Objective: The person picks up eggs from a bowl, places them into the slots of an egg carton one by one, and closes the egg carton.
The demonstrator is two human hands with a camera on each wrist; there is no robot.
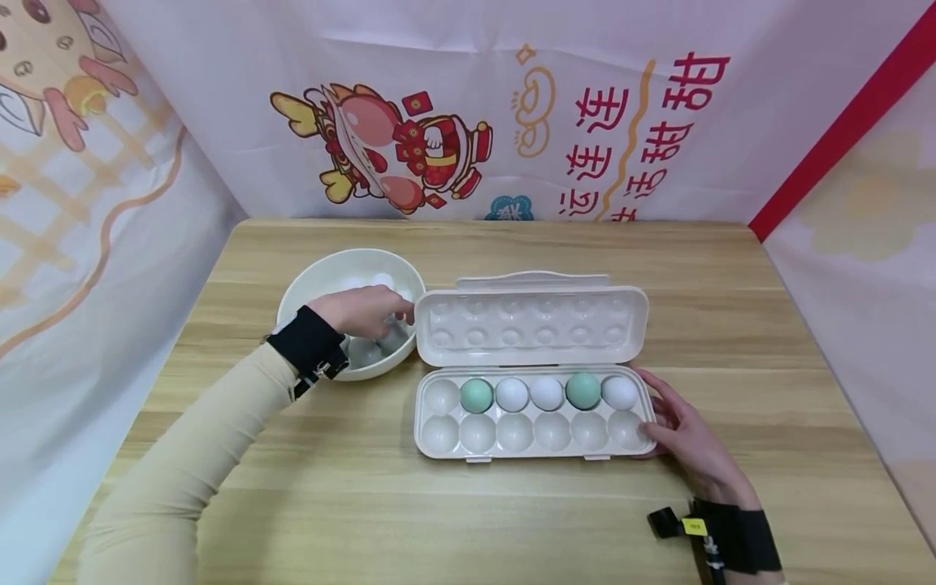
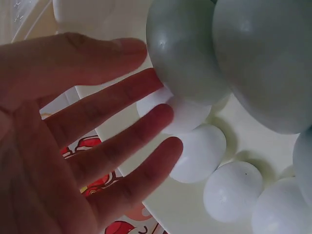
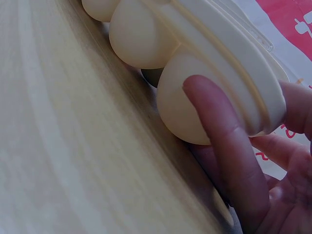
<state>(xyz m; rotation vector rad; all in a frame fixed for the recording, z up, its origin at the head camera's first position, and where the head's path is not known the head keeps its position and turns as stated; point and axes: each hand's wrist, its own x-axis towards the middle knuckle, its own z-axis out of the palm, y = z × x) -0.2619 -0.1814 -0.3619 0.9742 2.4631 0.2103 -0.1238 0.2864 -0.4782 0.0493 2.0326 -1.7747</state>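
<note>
My left hand [image 1: 363,311] is inside a white bowl [image 1: 310,280] of eggs. In the left wrist view its fingers [image 2: 117,151] are stretched out, with thumb and index fingertip against the side of a grey-green egg [image 2: 183,51]. Several white eggs [image 2: 234,190] lie beyond the fingertips. My right hand [image 1: 683,435] grips the right end of an egg carton [image 1: 422,418], thumb [image 3: 219,112] along the outside of an end cup and the other fingers behind. The carton's back row holds two green eggs [image 1: 477,396] and three white eggs [image 1: 547,394].
The carton's lid [image 1: 531,357] stands tipped back, right beside the bowl. Both rest on a wooden table [image 1: 366,512]. Printed cloth [image 1: 658,162] hangs behind the table and along its sides.
</note>
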